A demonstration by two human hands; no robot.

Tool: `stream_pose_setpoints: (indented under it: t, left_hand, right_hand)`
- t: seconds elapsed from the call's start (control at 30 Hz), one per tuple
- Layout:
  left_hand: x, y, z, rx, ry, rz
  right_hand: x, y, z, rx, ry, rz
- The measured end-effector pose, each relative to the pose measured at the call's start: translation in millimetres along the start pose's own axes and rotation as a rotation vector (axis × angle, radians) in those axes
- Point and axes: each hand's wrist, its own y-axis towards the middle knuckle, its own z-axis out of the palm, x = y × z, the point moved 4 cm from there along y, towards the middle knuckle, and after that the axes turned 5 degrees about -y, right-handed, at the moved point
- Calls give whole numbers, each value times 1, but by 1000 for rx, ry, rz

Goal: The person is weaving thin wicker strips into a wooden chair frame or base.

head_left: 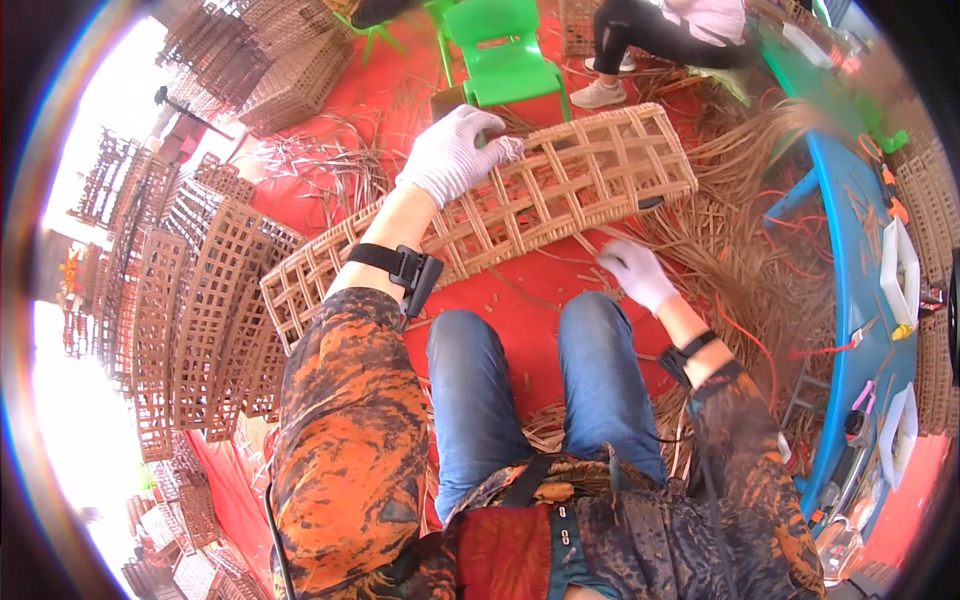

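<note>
A long brown open-weave wicker panel (560, 185) lies slantwise above my knees, with a grid of square openings and a wrapped rim. My left hand (450, 155), in a white knitted glove, bends over its far side, fingers and thumb curled at the rim; the fingertips are partly hidden. Just beyond the panel's near edge is my right hand (637, 272), also gloved in white. Its fingers are closed together at a thin brown strip (584, 243) that runs toward the panel.
Stacked wicker frames (190, 330) stand at the left. Loose strips (740, 240) heap up at the right, beside a blue table (845, 270) with tools and white trays. Ahead are a green chair (500, 50) and a seated person (660, 40). Red sheeting (500, 300) covers the floor.
</note>
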Motion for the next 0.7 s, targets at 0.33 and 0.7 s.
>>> stream_pose_setpoints:
  t: [0.33,0.7]
  left_hand:
    - [37,37,-5,32,163,11]
    - [-27,18,-41,185,621,-298]
  right_hand:
    - [-152,-664,-9,1061,-550,670]
    - [-117,-280,-26,196,-357,367]
